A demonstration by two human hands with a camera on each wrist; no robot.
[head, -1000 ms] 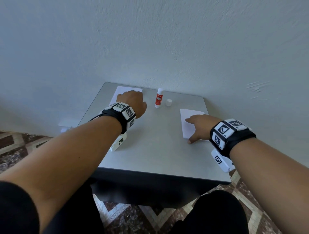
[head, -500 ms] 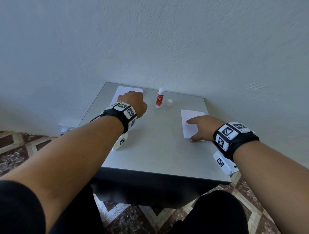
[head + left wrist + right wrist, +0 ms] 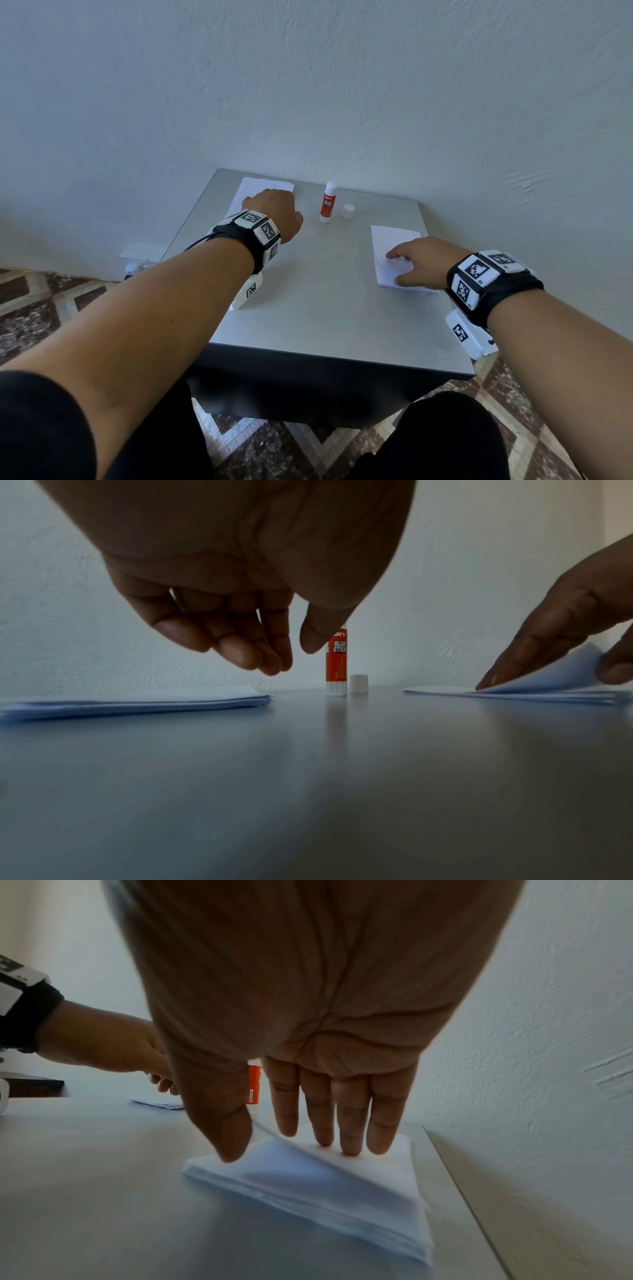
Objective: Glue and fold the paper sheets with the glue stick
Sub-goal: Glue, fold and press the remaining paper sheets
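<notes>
Top sheet (image 3: 308, 1172) newly lifted by thumb.

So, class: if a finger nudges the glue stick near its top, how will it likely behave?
The glue stick stands upright, tall and narrow, so it would probably tip. Being round, it may then roll. Its cap is off, so it might smear.

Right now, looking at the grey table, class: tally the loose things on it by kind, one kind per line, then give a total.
Paper stacks: 2, the left stack and the right stack
Glue stick: 1, upright, uncapped
Cap: 1, standing beside the glue stick
Total: 4
</notes>
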